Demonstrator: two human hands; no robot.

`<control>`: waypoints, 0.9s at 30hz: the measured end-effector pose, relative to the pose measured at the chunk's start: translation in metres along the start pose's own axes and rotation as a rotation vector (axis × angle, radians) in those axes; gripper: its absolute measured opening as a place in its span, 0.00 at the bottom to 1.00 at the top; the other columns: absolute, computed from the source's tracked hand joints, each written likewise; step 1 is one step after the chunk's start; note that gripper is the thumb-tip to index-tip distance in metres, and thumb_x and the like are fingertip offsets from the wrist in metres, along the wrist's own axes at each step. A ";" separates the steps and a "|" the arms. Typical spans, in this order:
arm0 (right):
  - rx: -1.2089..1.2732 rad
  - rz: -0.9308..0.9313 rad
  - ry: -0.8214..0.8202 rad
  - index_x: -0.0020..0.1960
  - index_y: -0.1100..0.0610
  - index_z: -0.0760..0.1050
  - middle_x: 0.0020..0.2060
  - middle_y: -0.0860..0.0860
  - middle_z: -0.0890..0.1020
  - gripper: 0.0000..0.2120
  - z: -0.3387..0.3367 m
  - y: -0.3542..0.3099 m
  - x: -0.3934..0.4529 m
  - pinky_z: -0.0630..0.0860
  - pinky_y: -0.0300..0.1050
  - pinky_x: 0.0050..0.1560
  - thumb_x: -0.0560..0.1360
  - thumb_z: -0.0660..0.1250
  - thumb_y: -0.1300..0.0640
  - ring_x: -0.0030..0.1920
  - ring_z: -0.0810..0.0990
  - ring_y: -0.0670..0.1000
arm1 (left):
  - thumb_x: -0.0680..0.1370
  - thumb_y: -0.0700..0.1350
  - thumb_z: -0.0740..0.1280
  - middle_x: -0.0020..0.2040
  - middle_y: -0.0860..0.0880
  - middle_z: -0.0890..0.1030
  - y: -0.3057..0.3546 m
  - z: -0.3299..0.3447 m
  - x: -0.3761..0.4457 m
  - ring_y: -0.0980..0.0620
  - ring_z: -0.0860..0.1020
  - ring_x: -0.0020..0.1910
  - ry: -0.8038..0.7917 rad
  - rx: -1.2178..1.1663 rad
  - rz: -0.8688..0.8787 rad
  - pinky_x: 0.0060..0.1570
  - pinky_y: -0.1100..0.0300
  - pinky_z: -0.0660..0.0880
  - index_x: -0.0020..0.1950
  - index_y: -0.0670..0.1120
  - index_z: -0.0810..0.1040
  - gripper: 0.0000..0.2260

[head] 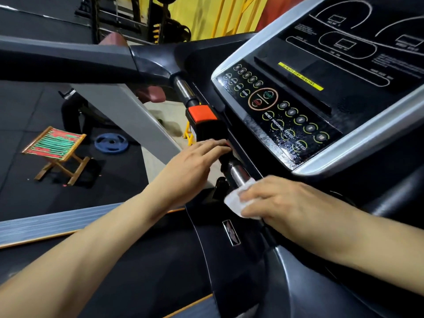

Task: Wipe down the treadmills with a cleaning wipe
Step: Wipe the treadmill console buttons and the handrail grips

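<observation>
Right hand (282, 198) at 4 o'clock, fingers curled in a grip pressing white wipe (238, 200) onto treadmill's chrome handlebar (238, 174); left hand (195, 164) flat, released, resting on bar at center.

— Floor check, what do I log?
— I see dark rubber floor (20, 115). Folding stool (56, 150) at nine o'clock stands on it, blue weight plate (111, 143) lies flat just at its three o'clock.

A soft white cloth-like wipe (239, 199) lies against the shiny chrome metal handlebar (238, 174), beside the glossy, wet-streaked black plastic console panel (282, 125).
</observation>
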State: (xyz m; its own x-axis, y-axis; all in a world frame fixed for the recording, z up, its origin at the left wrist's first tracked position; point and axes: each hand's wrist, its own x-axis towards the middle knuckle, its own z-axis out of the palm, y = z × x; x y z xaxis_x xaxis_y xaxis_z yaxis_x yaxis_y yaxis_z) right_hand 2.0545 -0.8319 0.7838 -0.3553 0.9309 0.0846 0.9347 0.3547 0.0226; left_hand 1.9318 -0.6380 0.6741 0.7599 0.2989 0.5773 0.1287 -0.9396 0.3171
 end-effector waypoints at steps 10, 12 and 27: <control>-0.319 0.125 -0.187 0.54 0.55 0.79 0.56 0.55 0.79 0.09 0.015 -0.002 0.054 0.67 0.42 0.58 0.76 0.66 0.62 0.60 0.76 0.54 | 0.75 0.25 0.55 0.80 0.56 0.65 -0.007 -0.002 -0.004 0.54 0.61 0.80 -0.044 -0.193 -0.107 0.75 0.56 0.64 0.77 0.53 0.71 0.35; -0.355 0.043 -0.189 0.45 0.53 0.80 0.46 0.53 0.81 0.07 0.012 -0.010 0.041 0.70 0.41 0.48 0.72 0.65 0.62 0.51 0.80 0.53 | 0.75 0.25 0.55 0.81 0.57 0.63 -0.008 -0.002 -0.008 0.55 0.59 0.80 -0.056 -0.194 -0.110 0.76 0.61 0.60 0.78 0.54 0.69 0.37; 0.153 0.684 -0.189 0.78 0.54 0.59 0.47 0.52 0.78 0.24 0.009 -0.002 0.041 0.70 0.46 0.51 0.84 0.55 0.48 0.48 0.76 0.53 | 0.77 0.28 0.57 0.81 0.59 0.61 0.004 0.001 -0.009 0.56 0.59 0.80 -0.016 -0.192 -0.157 0.71 0.65 0.61 0.79 0.55 0.67 0.34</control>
State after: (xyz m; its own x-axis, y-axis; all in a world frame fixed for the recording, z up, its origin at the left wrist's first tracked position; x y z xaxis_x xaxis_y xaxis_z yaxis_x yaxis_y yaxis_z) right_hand 2.0384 -0.7935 0.7783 0.3004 0.9429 -0.1438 0.9413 -0.3174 -0.1146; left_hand 1.9261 -0.6450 0.6695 0.7502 0.4350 0.4979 0.1237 -0.8322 0.5406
